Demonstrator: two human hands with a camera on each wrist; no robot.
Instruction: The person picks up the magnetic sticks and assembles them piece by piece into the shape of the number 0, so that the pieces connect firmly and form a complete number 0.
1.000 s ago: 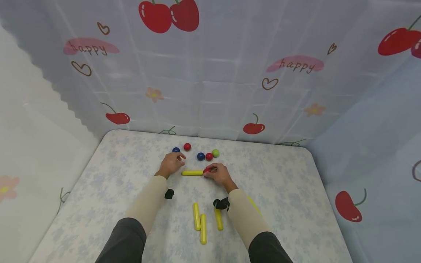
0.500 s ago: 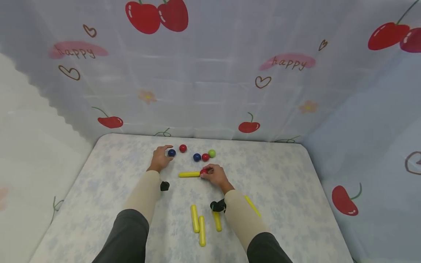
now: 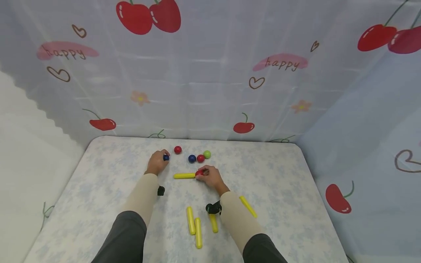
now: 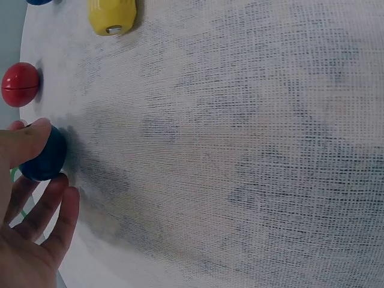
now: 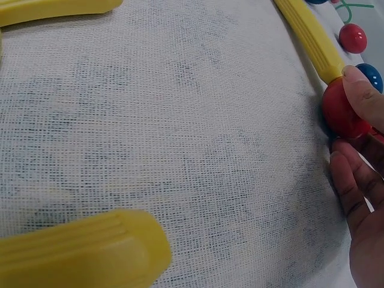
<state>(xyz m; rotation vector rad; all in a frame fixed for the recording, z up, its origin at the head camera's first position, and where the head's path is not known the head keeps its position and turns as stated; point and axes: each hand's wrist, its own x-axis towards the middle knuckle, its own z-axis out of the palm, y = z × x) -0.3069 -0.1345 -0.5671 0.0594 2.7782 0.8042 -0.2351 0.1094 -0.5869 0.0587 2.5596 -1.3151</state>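
Note:
My left hand [image 3: 157, 162] pinches a dark blue ball [image 4: 49, 157] between thumb and fingers, to the left of a yellow stick [image 3: 184, 176]. The right hand [image 3: 212, 178] grips a red ball [image 5: 343, 111] at the stick's right end; in the right wrist view ball and stick touch. That stick lies crosswise on the table, and its left end [image 4: 112, 18] shows a small light spot in the left wrist view.
Behind the hands lie a lone red ball [image 3: 178, 149] and a cluster of a blue ball [image 3: 192, 158], a red ball [image 3: 200, 158] and a green ball [image 3: 207, 154]. Several yellow sticks [image 3: 198, 233] lie nearer the front, one [image 3: 248, 206] beside the right forearm.
My left hand has reached the blue ball at the back left, taken hold of it and drawn it slightly nearer. The right hand keeps its hold on the red ball; the head view has shifted.

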